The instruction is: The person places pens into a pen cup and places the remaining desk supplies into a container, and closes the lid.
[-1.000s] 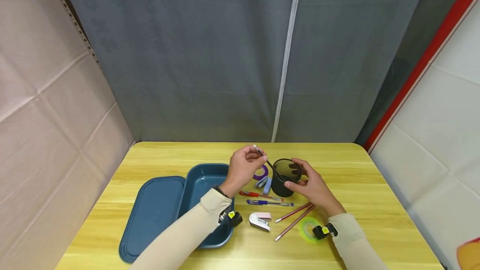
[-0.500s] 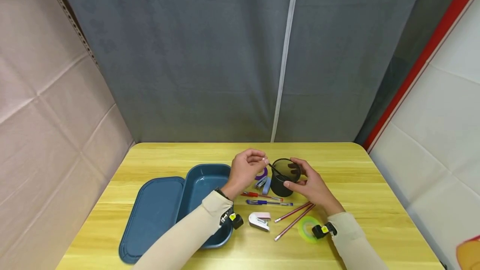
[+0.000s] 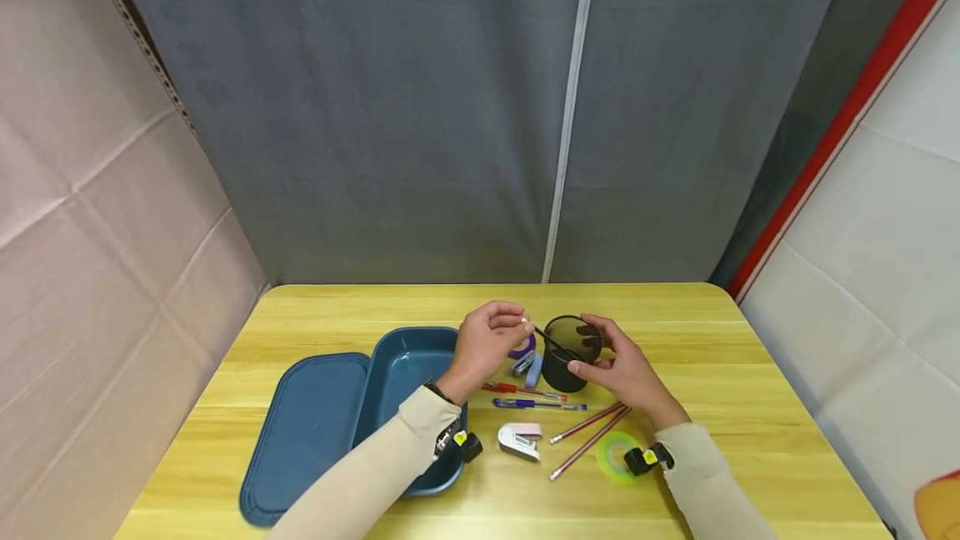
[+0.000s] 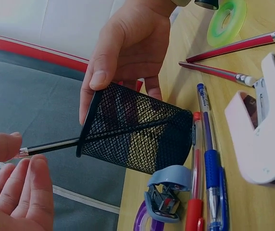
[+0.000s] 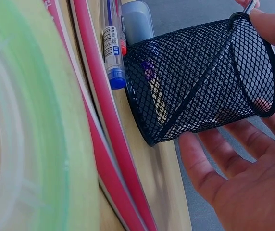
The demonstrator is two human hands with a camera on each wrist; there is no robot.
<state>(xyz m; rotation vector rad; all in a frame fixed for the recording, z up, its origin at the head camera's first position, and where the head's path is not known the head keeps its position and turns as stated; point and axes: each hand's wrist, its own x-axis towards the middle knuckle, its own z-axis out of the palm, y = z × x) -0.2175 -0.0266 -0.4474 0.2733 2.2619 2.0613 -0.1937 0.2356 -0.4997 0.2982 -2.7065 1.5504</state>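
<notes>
**Black pencil (image 4: 56,146) slants into mesh cup (image 3: 561,375)**

Left hand (image 3: 486,344) pinches the eraser end; right hand (image 3: 632,375) grips the cup's rim. Insertion appears nearly complete; releasing the pinch while steadying the cup seems called for next. Blue stapler (image 3: 534,370) crowds the left; bare table (image 3: 675,332) spreads right and toward the far edge.

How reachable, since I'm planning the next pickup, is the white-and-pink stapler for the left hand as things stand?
Probably yes, once it lets go: the left hand pinches the black pencil leaning in the mesh cup, but nothing lies over the stapler.
</notes>
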